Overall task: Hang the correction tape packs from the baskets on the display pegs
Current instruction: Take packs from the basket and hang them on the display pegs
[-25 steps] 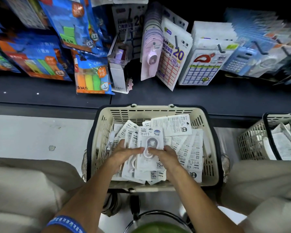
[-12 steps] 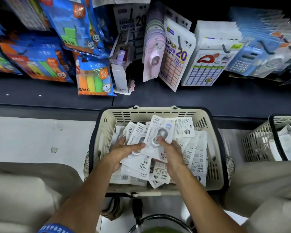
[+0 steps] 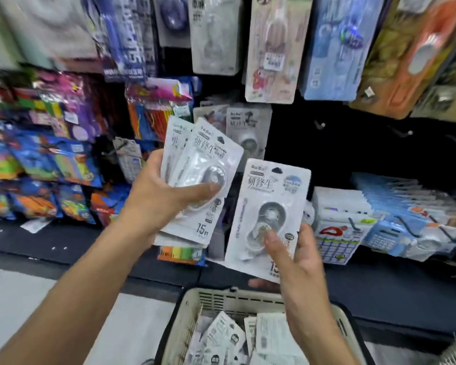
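White card packs are gripped in both hands: a fanned stack of correction tape packs (image 3: pixel 195 180) is clamped by the left hand (image 3: pixel 156 196), its thumb pressed across the blister of the front pack and its fingers hidden behind the stack, while a single correction tape pack (image 3: pixel 267 217) is pinched by the right hand (image 3: pixel 298 262), the thumb laid on the clear blister and the fingers (image 3: pixel 263 283) curled behind the card's lower edge. Both are held upright, side by side, raised in front of the dark display board (image 3: pixel 353 151), where a like pack (image 3: pixel 248 133) is seen hanging just behind them. Below the hands, more packs are heaped in a cream basket (image 3: pixel 237 299). Colourful stationery packs (image 3: pixel 50 164) are hung to the left.
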